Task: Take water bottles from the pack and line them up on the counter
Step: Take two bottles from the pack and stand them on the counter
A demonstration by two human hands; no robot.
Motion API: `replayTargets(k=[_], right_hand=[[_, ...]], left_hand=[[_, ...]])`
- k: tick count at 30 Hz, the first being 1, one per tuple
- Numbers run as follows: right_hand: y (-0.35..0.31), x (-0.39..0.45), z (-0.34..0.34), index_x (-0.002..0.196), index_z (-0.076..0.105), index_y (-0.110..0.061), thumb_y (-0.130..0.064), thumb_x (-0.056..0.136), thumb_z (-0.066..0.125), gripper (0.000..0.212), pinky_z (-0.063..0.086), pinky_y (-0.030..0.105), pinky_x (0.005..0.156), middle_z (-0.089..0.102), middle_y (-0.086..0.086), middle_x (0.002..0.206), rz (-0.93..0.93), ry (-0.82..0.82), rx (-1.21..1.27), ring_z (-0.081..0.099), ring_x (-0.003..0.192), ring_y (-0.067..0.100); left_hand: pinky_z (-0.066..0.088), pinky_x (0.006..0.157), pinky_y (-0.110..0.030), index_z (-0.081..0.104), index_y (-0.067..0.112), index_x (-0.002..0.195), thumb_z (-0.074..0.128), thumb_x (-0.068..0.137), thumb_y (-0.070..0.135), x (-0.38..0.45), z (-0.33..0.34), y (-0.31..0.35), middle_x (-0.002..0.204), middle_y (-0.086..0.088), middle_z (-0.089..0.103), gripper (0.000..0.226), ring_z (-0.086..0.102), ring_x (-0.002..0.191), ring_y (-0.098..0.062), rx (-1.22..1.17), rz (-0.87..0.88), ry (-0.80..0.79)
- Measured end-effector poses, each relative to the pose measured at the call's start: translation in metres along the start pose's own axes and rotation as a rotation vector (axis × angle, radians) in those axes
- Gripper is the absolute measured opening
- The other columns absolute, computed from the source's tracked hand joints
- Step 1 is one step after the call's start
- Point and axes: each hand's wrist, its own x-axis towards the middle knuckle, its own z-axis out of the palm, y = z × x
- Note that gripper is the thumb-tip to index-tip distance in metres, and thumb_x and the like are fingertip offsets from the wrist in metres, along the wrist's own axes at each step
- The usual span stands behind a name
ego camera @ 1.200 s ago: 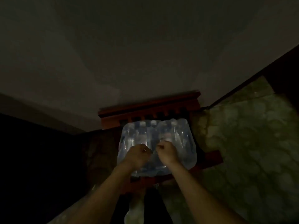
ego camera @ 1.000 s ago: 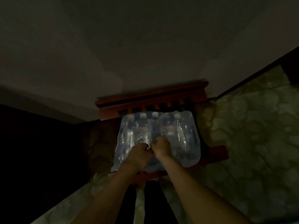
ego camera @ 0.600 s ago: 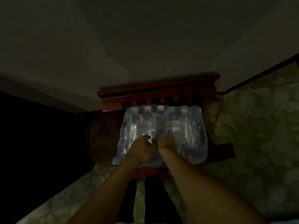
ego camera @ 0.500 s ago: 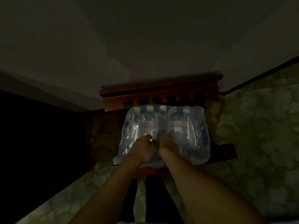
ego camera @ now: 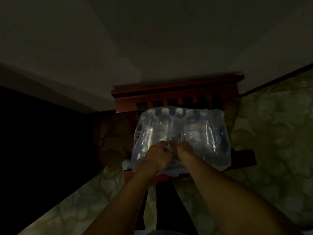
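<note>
A shrink-wrapped pack of water bottles (ego camera: 208,133) lies on a dark red wooden chair (ego camera: 177,89) in dim light. Several bottles with white caps show through the clear plastic wrap. My left hand (ego camera: 156,156) and my right hand (ego camera: 183,148) sit side by side on top of the pack near its middle. Both pinch the plastic wrap between their fingers. A small bunched fold of wrap shows between the two hands. No bottle is outside the pack.
The chair stands against a pale wall (ego camera: 152,39). A mottled greenish stone floor (ego camera: 274,133) spreads to the right and lower left. A dark unlit area (ego camera: 42,141) fills the left. My dark trouser legs (ego camera: 166,200) are below the chair.
The view has shifted, so the pack and chair sit more to the right and higher. My two hands have stayed together on the wrap, pinching it.
</note>
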Motion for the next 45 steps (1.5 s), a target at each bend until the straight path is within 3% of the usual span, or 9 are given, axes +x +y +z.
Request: replayTargets(k=[6, 15, 21, 24, 28, 31, 36, 38, 45], right_hand=[[0.007, -0.018, -0.007, 0.102, 0.068, -0.004, -0.032, 0.077, 0.078, 0.039, 0.054, 0.026, 0.049, 0.071, 0.016, 0.094, 0.040, -0.186, 0.558, 0.067, 0.076, 0.024], [0.019, -0.082, -0.026, 0.106, 0.070, -0.010, -0.050, 0.078, 0.067, 0.049, 0.054, 0.046, 0.093, 0.072, 0.009, 0.103, -0.096, -0.092, 0.563, 0.066, 0.097, 0.024], [0.026, -0.125, -0.047, 0.080, 0.067, -0.030, -0.062, 0.076, 0.060, 0.033, 0.050, 0.028, 0.068, 0.068, -0.012, 0.083, -0.271, -0.098, 0.401, 0.062, 0.080, 0.008], [0.034, -0.137, -0.052, 0.087, 0.071, -0.030, -0.061, 0.083, 0.054, 0.036, 0.054, 0.032, 0.078, 0.072, -0.006, 0.091, -0.343, -0.154, 0.359, 0.066, 0.087, 0.011], [0.047, -0.143, -0.057, 0.098, 0.063, -0.025, -0.054, 0.096, 0.041, 0.036, 0.055, 0.028, 0.074, 0.068, 0.004, 0.102, -0.250, -0.257, 0.637, 0.067, 0.094, 0.019], [0.043, -0.127, -0.052, 0.104, 0.060, -0.015, -0.035, 0.098, 0.050, 0.023, 0.053, 0.026, 0.064, 0.066, 0.007, 0.104, -0.229, -0.167, 0.603, 0.064, 0.090, 0.019], [0.013, -0.084, -0.031, 0.109, 0.056, -0.017, -0.019, 0.101, 0.040, 0.018, 0.051, 0.037, 0.086, 0.060, 0.007, 0.104, -0.294, -0.097, 0.344, 0.059, 0.097, 0.023], [0.001, -0.069, -0.020, 0.102, 0.060, -0.012, -0.016, 0.101, 0.039, 0.022, 0.053, 0.033, 0.071, 0.065, 0.010, 0.097, -0.199, -0.149, 0.418, 0.063, 0.086, 0.025], [-0.003, -0.033, 0.023, 0.125, 0.055, -0.005, -0.054, 0.099, 0.030, 0.061, 0.046, 0.042, 0.093, 0.060, 0.017, 0.118, 0.191, -0.452, 0.778, 0.057, 0.110, 0.032]], left_hand=[[0.045, 0.096, -0.029, 0.059, 0.008, 0.130, 0.042, 0.100, 0.012, -0.007, 0.000, 0.009, 0.134, -0.015, 0.061, 0.035, 0.059, 0.120, -0.029, 0.060, 0.026, -0.037], [0.054, 0.091, -0.039, 0.066, 0.016, 0.095, 0.037, 0.097, 0.062, -0.021, -0.007, 0.029, 0.103, -0.010, 0.070, 0.054, 0.068, 0.097, -0.025, -0.258, -0.092, -0.035], [0.057, 0.076, -0.033, 0.066, 0.004, 0.116, 0.066, 0.088, 0.047, -0.024, -0.020, 0.037, 0.108, -0.013, 0.072, 0.051, 0.070, 0.095, -0.024, -0.589, -0.217, -0.216], [0.056, 0.085, -0.039, 0.066, 0.008, 0.116, 0.066, 0.086, 0.050, -0.032, -0.032, 0.036, 0.112, -0.011, 0.071, 0.052, 0.069, 0.099, -0.026, -0.471, -0.226, -0.311], [0.057, 0.087, -0.038, 0.075, 0.010, 0.108, 0.072, 0.073, 0.060, -0.045, -0.062, 0.022, 0.106, -0.016, 0.076, 0.062, 0.073, 0.100, -0.030, -0.456, -0.203, -0.340], [0.056, 0.097, -0.046, 0.079, 0.014, 0.099, 0.074, 0.064, 0.064, -0.050, -0.077, 0.015, 0.098, -0.012, 0.078, 0.062, 0.074, 0.097, -0.029, -0.283, -0.168, -0.325], [0.056, 0.094, -0.053, 0.079, 0.013, 0.093, 0.071, 0.056, 0.066, -0.061, -0.084, 0.012, 0.092, -0.014, 0.078, 0.065, 0.074, 0.094, -0.035, -0.251, -0.105, -0.215], [0.056, 0.095, -0.051, 0.080, 0.014, 0.091, 0.070, 0.061, 0.063, -0.064, -0.083, 0.005, 0.091, -0.012, 0.079, 0.059, 0.075, 0.093, -0.031, -0.344, -0.073, -0.170], [0.060, 0.082, -0.036, 0.078, 0.015, 0.099, 0.067, 0.080, 0.055, -0.063, -0.078, -0.016, 0.086, -0.006, 0.080, 0.045, 0.077, 0.083, -0.020, -0.546, -0.110, -0.042]])
